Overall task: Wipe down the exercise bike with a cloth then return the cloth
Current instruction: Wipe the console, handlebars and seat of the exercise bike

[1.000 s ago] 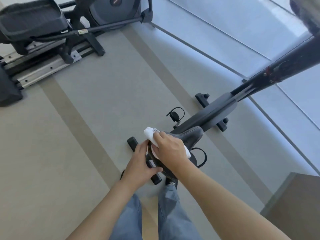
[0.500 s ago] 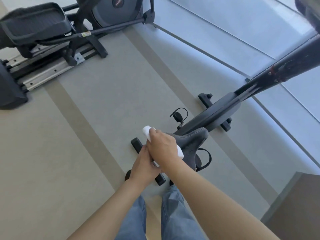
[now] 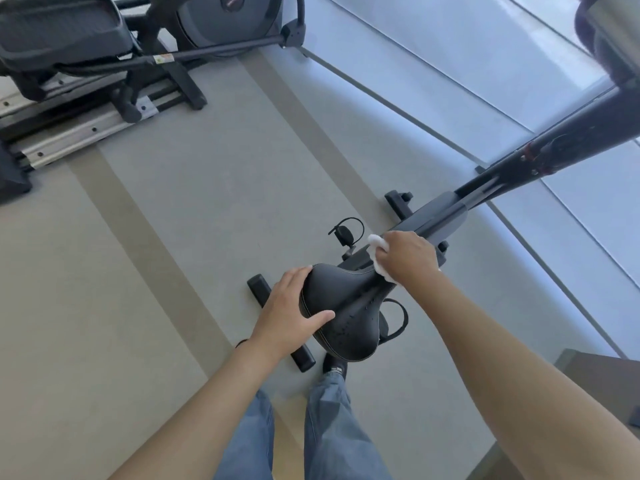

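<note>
Grey floor (image 3: 194, 209) with wide beige stripes fills most of the view, and a pale bluish glass wall (image 3: 485, 64) runs along the right side. On this floor stands the exercise bike (image 3: 440, 220), dark and slim, with its black saddle (image 3: 341, 313) close to the person. The left hand (image 3: 289, 315) rests on the left side of the saddle; the fingers curve over its edge and the thumb lies on the top surface. The right hand (image 3: 408, 259) is further forward, at the narrow nose of the saddle where the frame begins. It holds the white cloth (image 3: 379, 251) and presses it against the bike; the cloth shows only at the fingertips and under the palm, so most of it is hidden. The two hands are apart, with the saddle between them. Below the saddle the rear floor bar (image 3: 277, 320) of the bike and one pedal strap (image 3: 346, 230) are visible. Blue jeans (image 3: 332, 427) and a dark shoe (image 3: 335, 367) of the person stand just behind the bike. At the top left another black fitness machine (image 3: 86, 64) with metal rails stands well apart.
</note>
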`<state>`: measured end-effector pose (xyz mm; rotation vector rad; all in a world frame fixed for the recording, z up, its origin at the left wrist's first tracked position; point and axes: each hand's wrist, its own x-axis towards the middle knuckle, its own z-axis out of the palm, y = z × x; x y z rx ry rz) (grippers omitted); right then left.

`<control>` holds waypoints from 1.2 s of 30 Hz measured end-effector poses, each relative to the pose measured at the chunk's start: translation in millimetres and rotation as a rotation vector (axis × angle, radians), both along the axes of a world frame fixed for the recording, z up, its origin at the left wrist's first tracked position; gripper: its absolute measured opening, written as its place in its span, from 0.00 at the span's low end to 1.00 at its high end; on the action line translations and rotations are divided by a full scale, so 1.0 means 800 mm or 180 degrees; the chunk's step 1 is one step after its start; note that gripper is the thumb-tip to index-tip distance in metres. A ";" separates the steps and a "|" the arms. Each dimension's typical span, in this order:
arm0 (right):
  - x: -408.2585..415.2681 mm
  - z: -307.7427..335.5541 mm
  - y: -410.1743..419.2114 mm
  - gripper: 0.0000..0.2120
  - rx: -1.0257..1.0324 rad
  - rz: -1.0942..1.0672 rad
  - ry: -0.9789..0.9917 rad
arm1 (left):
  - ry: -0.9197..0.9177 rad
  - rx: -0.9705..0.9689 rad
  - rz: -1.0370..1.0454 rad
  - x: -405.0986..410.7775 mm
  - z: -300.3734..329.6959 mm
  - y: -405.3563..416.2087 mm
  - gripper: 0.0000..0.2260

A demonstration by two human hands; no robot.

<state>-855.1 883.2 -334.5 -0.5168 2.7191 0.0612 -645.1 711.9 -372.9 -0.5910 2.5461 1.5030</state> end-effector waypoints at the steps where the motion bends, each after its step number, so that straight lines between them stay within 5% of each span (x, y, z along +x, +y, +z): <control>1: 0.008 -0.001 -0.010 0.14 0.0018 0.0062 -0.0133 | -0.0001 0.0031 0.0040 0.000 0.001 0.002 0.41; 7: 0.035 -0.015 -0.076 0.22 -0.0399 0.0467 -0.0919 | 0.0094 0.0238 0.0131 0.002 -0.010 -0.001 0.31; 13: 0.005 -0.017 -0.029 0.18 -0.0025 0.1036 -0.0790 | 0.0153 0.0360 0.0339 -0.031 -0.023 -0.009 0.16; 19: -0.064 -0.012 0.031 0.19 -0.0041 0.0604 -0.0937 | 0.0262 0.0501 0.0444 -0.056 -0.048 -0.015 0.09; 22: -0.073 -0.017 0.018 0.18 -0.0054 0.0308 -0.1394 | 0.0454 0.0273 0.0565 -0.057 -0.059 -0.007 0.09; 26: -0.044 -0.038 -0.047 0.18 0.0257 0.0906 -0.1536 | 0.0592 0.0224 0.0761 -0.061 -0.067 0.004 0.11; 31: -0.004 -0.064 -0.114 0.23 -0.0699 0.0452 -0.1977 | 0.0710 0.0321 0.0997 -0.060 -0.065 0.007 0.11; 36: -0.009 -0.047 -0.087 0.24 -0.0298 0.0945 -0.1564 | 0.0652 0.0259 0.1055 -0.059 -0.062 0.008 0.10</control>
